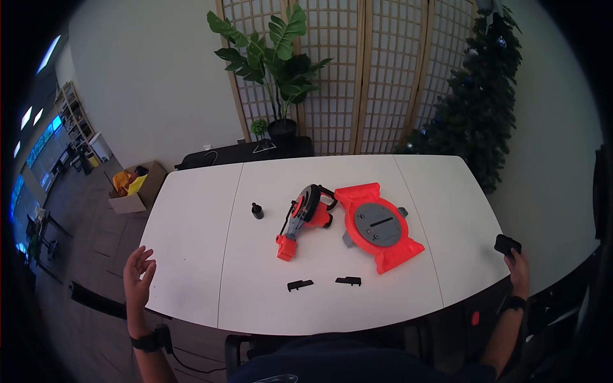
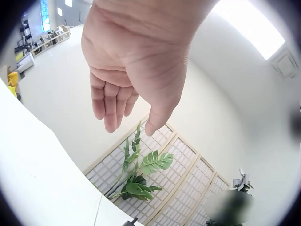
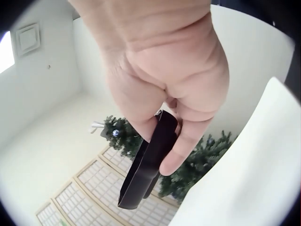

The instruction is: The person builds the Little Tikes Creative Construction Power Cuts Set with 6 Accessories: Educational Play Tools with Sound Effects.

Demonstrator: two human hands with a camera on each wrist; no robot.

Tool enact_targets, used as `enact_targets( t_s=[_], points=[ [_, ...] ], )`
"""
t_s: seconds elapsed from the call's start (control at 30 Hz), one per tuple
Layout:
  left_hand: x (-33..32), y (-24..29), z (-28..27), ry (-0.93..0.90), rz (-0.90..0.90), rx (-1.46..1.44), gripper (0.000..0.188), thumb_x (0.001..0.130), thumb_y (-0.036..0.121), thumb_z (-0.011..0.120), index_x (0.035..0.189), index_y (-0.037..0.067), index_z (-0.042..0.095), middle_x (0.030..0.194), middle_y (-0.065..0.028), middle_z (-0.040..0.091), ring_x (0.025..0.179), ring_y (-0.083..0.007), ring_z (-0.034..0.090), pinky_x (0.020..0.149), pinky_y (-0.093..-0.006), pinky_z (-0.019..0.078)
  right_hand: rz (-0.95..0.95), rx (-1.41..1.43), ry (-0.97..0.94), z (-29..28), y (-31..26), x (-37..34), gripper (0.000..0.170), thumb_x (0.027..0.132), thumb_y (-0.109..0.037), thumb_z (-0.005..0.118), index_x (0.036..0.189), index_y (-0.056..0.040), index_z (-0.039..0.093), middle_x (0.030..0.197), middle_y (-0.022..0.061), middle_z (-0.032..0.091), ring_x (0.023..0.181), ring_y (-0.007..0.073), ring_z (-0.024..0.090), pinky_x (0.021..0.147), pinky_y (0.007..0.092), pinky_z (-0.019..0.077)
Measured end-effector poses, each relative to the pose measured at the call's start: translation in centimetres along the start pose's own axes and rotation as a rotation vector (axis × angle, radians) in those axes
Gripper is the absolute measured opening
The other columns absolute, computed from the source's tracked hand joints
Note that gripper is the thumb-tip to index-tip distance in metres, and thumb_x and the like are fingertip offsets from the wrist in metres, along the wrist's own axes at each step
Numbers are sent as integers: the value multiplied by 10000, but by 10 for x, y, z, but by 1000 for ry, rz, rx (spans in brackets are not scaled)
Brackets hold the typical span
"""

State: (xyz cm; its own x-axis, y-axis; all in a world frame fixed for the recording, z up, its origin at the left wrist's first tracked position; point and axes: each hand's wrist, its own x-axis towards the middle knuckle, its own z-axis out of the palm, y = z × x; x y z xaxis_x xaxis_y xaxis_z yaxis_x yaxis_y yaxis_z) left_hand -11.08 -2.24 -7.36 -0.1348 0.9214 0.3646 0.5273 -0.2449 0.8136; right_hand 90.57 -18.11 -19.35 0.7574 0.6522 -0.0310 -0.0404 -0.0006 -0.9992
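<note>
At the right edge of the table, my right hand (image 1: 520, 271) pinches a black block-like piece (image 1: 507, 244) between thumb and fingers. In the right wrist view this black piece (image 3: 148, 165) is long, with a raised edge, and its exact kind cannot be told. My left hand (image 1: 138, 281) is at the table's left edge, holding nothing, its fingers loosely extended. On the table lie a red and grey toy mitre saw base (image 1: 378, 225) with a round slotted turntable, and a separate red, grey and black saw arm (image 1: 306, 217) beside it.
Two small black parts (image 1: 300, 285) lie near the table's front edge. A small black bottle-shaped piece (image 1: 257, 210) stands left of the saw arm. Behind the white table (image 1: 191, 255) are a potted plant (image 1: 282, 131) and a screen. A cardboard box (image 1: 131, 203) sits beyond the left corner.
</note>
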Motion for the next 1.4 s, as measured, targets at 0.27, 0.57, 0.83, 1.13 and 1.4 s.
enact_targets(
  t_s=[0.27, 0.57, 0.83, 1.13, 1.4],
  points=[
    [-7, -24, 0, 51, -83, -6, 569, 942, 84, 684, 1436, -23, 421, 1288, -201, 623, 985, -142, 637, 912, -296, 507, 105, -163, 55, -27, 27, 1, 387, 987, -396, 643, 1156, -48, 625, 992, 54, 669, 867, 156, 666, 753, 291, 583],
    [-4, -36, 3, 41, -91, -63, 580, 934, 44, 676, 1442, -22, 405, 1290, -187, 619, 928, -101, 615, 851, -252, 500, 115, -377, 81, -47, 45, 22, 355, 976, -320, 660, 1090, 14, 620, 929, 103, 658, 644, 175, 660, 554, 290, 600],
    [-3, -37, 12, 33, -129, -97, 580, 932, 30, 674, 1440, -29, 401, 1282, -177, 622, 901, -83, 601, 812, -220, 494, 69, -399, 139, -70, 88, 68, 313, 946, -207, 651, 1133, 30, 568, 886, 105, 635, 631, 184, 662, 529, 322, 605],
    [-4, -43, 8, 31, -124, -115, 582, 936, 36, 676, 1444, -31, 399, 1280, -176, 623, 913, -89, 609, 827, -219, 490, 103, -495, 205, -66, 84, 67, 215, 998, -220, 555, 1098, -36, 605, 912, 89, 654, 632, 184, 672, 468, 325, 575],
    [-4, -43, 11, 24, -134, -125, 586, 936, 51, 685, 1442, -32, 402, 1276, -176, 626, 925, -99, 621, 845, -226, 496, 73, -476, 284, -70, 91, 73, 191, 1012, -240, 574, 1069, -68, 636, 857, 45, 656, 595, 150, 646, 417, 270, 475]
  ],
)
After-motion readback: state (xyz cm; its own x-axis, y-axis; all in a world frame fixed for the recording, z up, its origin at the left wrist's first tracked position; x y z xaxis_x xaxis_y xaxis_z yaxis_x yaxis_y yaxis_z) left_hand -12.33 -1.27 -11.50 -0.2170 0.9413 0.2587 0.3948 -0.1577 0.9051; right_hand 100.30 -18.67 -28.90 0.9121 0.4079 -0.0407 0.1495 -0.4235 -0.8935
